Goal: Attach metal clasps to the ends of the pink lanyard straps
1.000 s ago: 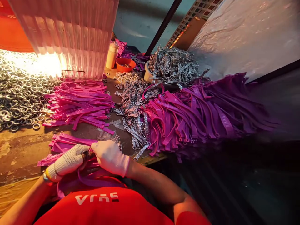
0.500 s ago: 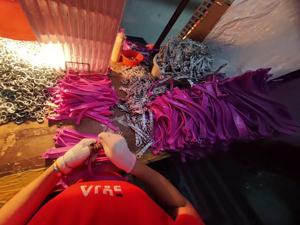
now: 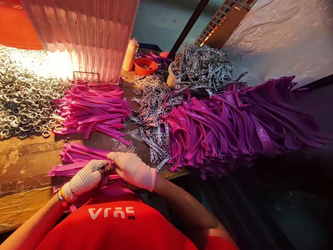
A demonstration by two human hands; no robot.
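My left hand [image 3: 87,177], in a white dotted glove, is closed around a dark brown ribbed piece [image 3: 106,170]. Against it on the right, my right hand [image 3: 134,170], in a smooth white glove, pinches the end of a pink strap; its fingertips partly hide that end. The strap hangs below the hands near the red shirt. Under and behind my left hand lies a small bundle of pink straps [image 3: 75,152]. Farther back, a larger pile of pink straps [image 3: 91,107] is stacked on the worn wooden table [image 3: 23,166].
Metal rings [image 3: 26,100] are heaped at the left beside a bright lamp. Silver chain pieces [image 3: 153,104] lie mid-table. Purple straps [image 3: 221,125] hang over the right edge, before a bucket [image 3: 171,76] of metal pieces. An orange bowl [image 3: 145,66] and bottle [image 3: 130,55] stand behind.
My right hand and forearm have shifted slightly right and flattened. My left hand has dropped a little, and the dark piece has moved slightly right and down with it.
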